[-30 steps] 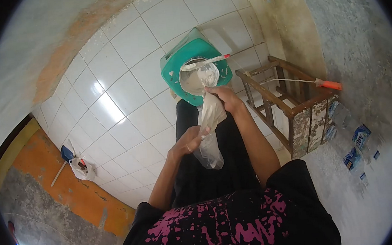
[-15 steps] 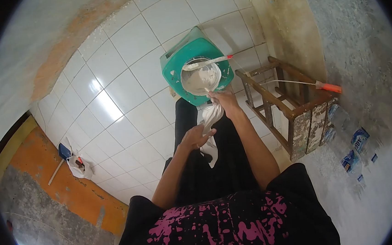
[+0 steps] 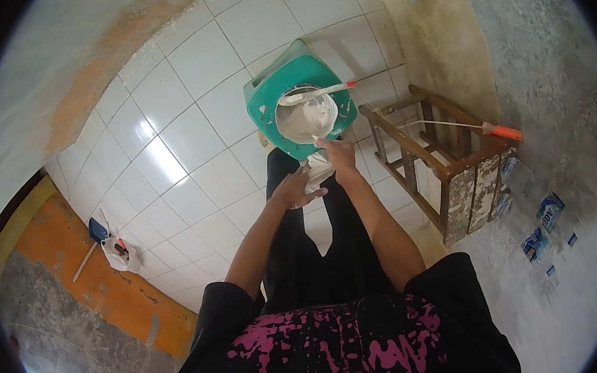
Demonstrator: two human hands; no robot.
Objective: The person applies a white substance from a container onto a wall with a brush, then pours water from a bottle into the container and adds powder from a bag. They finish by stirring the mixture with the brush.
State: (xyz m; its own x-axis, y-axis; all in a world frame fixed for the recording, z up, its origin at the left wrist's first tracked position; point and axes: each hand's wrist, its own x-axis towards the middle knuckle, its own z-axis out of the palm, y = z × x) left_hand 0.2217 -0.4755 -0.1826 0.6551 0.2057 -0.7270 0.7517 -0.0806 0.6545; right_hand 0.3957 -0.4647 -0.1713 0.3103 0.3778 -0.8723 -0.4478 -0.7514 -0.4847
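My right hand [image 3: 338, 155] is closed on the twisted upper end of a white plastic bag [image 3: 320, 167], right by the near rim of a round tub [image 3: 279, 126]. My left hand [image 3: 294, 190] grips the bunched lower part of the same bag, its palm and some fingers hidden. Whitish paste [image 3: 305, 119] fills part of the tub. Across the tub's top lies a smeared pale stick with a red end [image 3: 329, 90]. The tub sits in or on a green plastic stool [image 3: 264, 118] just beyond my knees.
A wooden stool [image 3: 425, 152] stands tilted in view at the right, with an orange-handled tool [image 3: 501, 132] across it. Plastic bottles with blue labels [image 3: 543, 220] lie beyond it. At the left, a white bag of tools [image 3: 120, 254] rests on the tiles near a blue dustpan-like object [image 3: 97, 230].
The bag's hanging tail has been gathered up between my hands. My left hand has moved up slightly, nearer the tub, and the right stays near the rim.
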